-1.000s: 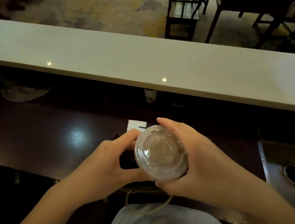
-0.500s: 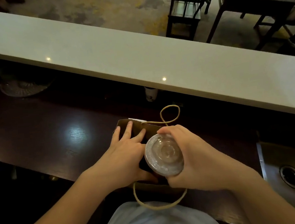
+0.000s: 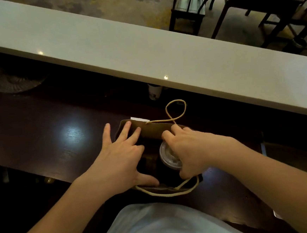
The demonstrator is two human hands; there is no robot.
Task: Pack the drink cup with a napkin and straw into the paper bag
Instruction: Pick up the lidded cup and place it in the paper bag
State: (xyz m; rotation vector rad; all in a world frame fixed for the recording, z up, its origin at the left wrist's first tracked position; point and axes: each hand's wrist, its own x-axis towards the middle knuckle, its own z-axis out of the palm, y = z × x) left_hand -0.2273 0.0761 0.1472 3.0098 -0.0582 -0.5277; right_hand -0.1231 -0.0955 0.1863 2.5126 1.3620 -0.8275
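Observation:
A brown paper bag point(image 3: 150, 130) with tan cord handles stands open on the dark wooden counter in front of me. The drink cup point(image 3: 168, 158), clear lid up, sits down inside the bag at its right side. My right hand point(image 3: 187, 150) is curled over the cup's lid edge, fingers around it inside the bag. My left hand point(image 3: 119, 155) is spread wide across the bag's left opening, fingers on the far wall and thumb on the near rim. A white napkin point(image 3: 139, 119) shows just behind the bag's far wall. I see no straw.
A long white counter ledge point(image 3: 143, 49) runs diagonally beyond the bag. A small white cup point(image 3: 154, 92) stands under its edge. A round glass dish point(image 3: 14, 83) lies at far left, a steel sink point(image 3: 290, 160) at right. Dark chairs stand beyond.
The cup has gone from being held above the bag down into it with my right hand. My left hand left the cup and spread the bag's opening.

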